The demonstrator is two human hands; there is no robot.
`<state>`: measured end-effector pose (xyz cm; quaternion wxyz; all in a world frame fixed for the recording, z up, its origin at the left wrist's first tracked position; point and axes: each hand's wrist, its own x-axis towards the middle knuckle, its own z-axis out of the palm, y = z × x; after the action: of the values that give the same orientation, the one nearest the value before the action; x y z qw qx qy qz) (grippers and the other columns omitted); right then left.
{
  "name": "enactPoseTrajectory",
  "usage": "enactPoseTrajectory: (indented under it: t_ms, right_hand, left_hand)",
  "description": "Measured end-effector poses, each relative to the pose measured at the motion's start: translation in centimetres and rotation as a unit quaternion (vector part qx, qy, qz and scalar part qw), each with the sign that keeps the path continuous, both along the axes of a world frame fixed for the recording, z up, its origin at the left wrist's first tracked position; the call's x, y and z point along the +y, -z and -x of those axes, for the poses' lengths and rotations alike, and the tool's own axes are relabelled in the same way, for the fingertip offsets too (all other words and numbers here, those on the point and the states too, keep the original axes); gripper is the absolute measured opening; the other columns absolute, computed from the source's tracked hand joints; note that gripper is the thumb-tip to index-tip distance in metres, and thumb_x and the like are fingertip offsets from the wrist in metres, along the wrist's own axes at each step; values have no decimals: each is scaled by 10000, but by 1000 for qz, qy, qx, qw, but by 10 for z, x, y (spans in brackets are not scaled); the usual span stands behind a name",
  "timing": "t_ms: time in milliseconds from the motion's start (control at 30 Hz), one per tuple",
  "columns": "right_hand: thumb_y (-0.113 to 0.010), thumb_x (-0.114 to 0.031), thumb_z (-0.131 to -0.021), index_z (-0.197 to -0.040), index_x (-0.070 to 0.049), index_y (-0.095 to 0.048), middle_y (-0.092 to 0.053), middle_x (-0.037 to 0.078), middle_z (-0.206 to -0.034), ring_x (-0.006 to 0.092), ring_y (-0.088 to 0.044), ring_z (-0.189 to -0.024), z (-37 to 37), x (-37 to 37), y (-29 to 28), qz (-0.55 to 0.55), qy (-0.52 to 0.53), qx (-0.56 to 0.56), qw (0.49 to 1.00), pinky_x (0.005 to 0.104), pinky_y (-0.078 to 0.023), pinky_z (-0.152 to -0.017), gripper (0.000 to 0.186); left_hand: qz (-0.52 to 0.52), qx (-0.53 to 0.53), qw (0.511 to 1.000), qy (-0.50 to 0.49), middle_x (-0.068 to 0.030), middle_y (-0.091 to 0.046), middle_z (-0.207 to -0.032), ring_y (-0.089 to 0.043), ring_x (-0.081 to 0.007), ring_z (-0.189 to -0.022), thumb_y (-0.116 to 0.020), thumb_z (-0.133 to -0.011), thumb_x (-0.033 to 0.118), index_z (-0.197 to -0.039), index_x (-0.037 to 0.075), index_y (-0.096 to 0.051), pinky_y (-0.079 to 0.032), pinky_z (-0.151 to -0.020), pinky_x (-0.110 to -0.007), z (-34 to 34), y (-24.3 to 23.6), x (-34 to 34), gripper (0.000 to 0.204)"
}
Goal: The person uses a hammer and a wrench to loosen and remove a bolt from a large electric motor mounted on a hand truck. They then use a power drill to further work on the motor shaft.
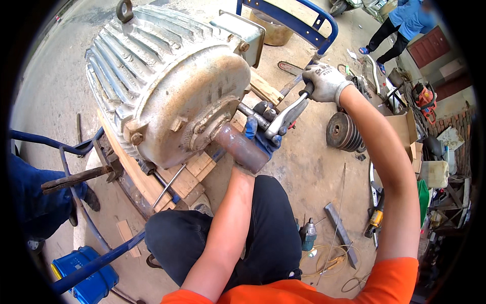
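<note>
A large grey finned electric motor (202,101) lies on wooden planks, its thick rusty shaft (240,148) pointing toward me. Beyond the shaft, my left hand (264,137), in a blue-palmed glove, is closed around the head end of a ratchet wrench (291,112). A socket (254,116) runs from that head toward the lower right side of the motor's end cover; the shaft and fingers hide part of the left hand, and the fastener is out of sight. My right hand (328,83), in a whitish glove, grips the black handle end of the wrench.
Blue tubular cart rails (319,30) frame the motor. A hammer (76,180) lies at left, near another person's blue-clothed leg (40,187). On the floor are a grooved pulley (346,131), a cordless power tool (308,234) and a blue container (88,273). Someone in blue (407,23) stands far right.
</note>
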<state>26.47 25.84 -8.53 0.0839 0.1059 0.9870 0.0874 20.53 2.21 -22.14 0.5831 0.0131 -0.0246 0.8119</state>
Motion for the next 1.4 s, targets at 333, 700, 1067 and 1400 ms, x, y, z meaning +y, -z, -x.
enactPoseTrajectory:
  t_ms: [333, 700, 1067, 1400]
  right_hand:
    - [-756, -237, -663, -912, -45, -676, -674, 182, -899, 337, -623, -928, -29, -61, 138, 388, 171, -40, 905, 367, -493, -828, 324]
    - [-715, -97, -591, -858, -103, -660, -582, 111, -1112, 337, -531, -1081, -38, -78, -49, -163, -100, 353, 916, 442, -450, -922, 273]
    - [-676, -235, -692, -933, -54, -640, -569, 202, -1099, 381, -505, -1091, -23, -44, 75, 147, 226, 73, 960, 411, -438, -922, 303]
    - [-699, -160, -649, -857, -66, -643, -595, 146, -965, 391, -514, -996, -16, -37, 29, 49, 131, 253, 957, 434, -453, -856, 235]
  left_hand:
    - [29, 62, 997, 29, 24, -595, -987, -601, -279, -786, -629, -858, 455, -1151, 176, -547, -522, -563, -272, 9, 6, -12, 412]
    - [49, 41, 998, 5, 17, -623, -1106, -627, -223, -972, -627, -877, 381, -1236, 202, -542, -550, -653, -330, 6, 8, -10, 410]
    - [51, 45, 997, 26, 7, -621, -1078, -612, -262, -866, -611, -891, 369, -1295, 229, -508, -539, -588, -275, 6, 8, -10, 440]
    - [12, 27, 1000, 9, -1, -609, -1062, -633, -235, -921, -601, -898, 341, -1230, 190, -527, -585, -651, -296, 4, 3, -7, 372]
